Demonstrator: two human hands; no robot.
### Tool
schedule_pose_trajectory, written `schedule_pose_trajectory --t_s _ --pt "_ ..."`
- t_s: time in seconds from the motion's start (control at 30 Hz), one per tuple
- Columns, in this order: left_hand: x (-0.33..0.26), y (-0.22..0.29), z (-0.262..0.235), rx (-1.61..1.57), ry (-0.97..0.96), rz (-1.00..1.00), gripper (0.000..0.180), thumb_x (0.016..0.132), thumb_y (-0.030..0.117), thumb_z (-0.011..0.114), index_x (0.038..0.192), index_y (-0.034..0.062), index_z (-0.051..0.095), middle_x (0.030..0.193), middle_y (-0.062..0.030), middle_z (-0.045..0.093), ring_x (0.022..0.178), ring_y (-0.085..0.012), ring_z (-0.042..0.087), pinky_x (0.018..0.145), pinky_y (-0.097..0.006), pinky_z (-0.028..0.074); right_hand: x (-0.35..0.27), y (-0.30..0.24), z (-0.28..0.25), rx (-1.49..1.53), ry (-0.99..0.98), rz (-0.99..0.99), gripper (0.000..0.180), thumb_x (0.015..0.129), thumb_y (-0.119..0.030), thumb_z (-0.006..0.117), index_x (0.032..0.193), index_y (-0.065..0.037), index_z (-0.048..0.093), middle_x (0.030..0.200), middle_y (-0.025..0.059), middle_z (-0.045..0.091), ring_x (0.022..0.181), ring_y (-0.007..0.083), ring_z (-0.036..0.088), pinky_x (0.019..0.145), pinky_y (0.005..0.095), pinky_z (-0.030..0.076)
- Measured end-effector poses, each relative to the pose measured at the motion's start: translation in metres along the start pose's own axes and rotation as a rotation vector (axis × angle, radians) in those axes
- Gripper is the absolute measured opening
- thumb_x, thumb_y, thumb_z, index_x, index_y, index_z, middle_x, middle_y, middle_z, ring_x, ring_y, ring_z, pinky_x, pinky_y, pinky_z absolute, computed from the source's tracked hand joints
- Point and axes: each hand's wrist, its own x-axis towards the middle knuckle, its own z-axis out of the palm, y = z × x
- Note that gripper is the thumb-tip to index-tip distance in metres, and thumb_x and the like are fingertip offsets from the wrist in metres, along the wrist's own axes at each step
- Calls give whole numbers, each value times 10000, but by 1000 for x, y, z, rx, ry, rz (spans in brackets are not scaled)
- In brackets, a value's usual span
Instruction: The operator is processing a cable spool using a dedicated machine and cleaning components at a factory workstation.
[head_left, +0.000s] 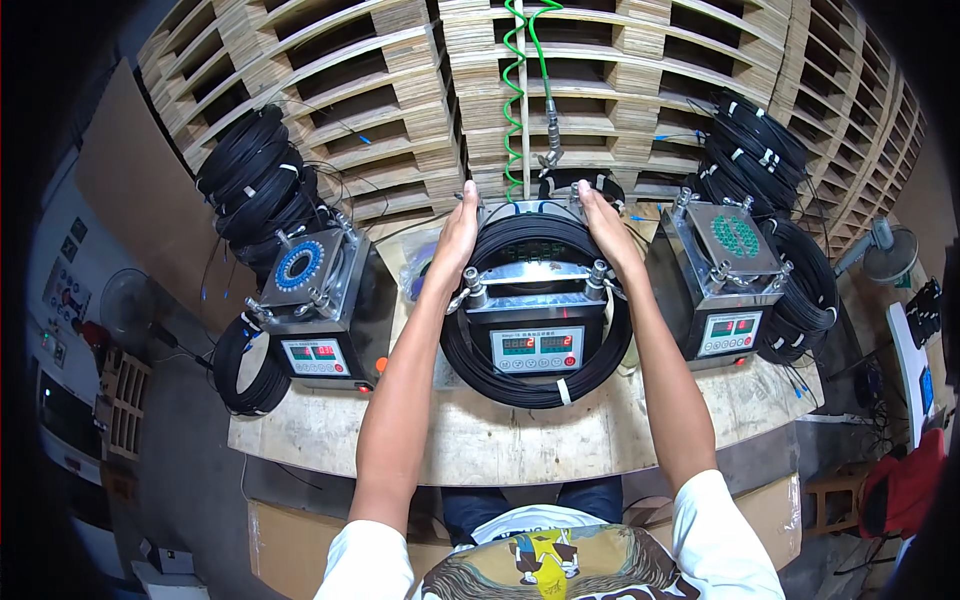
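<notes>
A black cable coil (530, 392) with white ties rings the middle bench machine, its near side hanging across the front below the control panel (537, 350). My left hand (458, 238) reaches past the coil to the machine's far left corner, fingers at a metal corner clamp there. At the far right corner my right hand (605, 228) is likewise closed about a clamp (576, 196). Both hands partly hide their own fingers. Nearer to me, two metal clamps (477, 288) stand at the front corners, joined by a bright plate edge (535, 271).
Similar machines flank the middle one: the left carries a blue ring of connectors (298, 268), the right a green set (735, 237). Black cable coils (248, 170) are stacked on both sides. A green spiral hose (512, 100) hangs before wooden pallets (370, 90). The wooden table (480, 450) ends near me.
</notes>
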Motion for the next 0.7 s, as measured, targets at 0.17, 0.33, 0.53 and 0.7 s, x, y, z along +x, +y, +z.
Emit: schedule_pose_trajectory --t_s 0.17,0.33,0.53,0.7 --pt "-7 5 1 30 4 -2 954 980 737 259 1435 -78 457 1499 -266 448 1455 -328 358 1172 -375 270 1 -1 -1 -104 -54 56 873 963 -725 388 1445 -4 490 1430 213 546 1370 282 471 1129 344 323" --pt "-3 -2 -4 60 16 18 942 982 734 253 1407 -69 499 1458 -272 493 1416 -346 414 1153 -383 295 3 4 2 -20 -80 -70 834 983 -687 407 1417 18 514 1381 195 582 1307 249 513 1117 328 334" --pt "0 -5 -4 71 20 7 923 995 711 270 1399 -90 488 1439 -284 506 1402 -353 430 1145 -383 303 11 16 6 3 -61 -52 779 1001 -639 433 1402 22 528 1379 172 587 1287 229 521 1112 323 341" --pt "0 -5 -1 52 -13 74 921 999 705 262 1412 -90 472 1448 -292 492 1408 -361 422 1149 -380 300 18 27 6 -39 -19 -53 769 1006 -631 428 1390 26 535 1378 174 591 1288 233 527 1109 322 347"
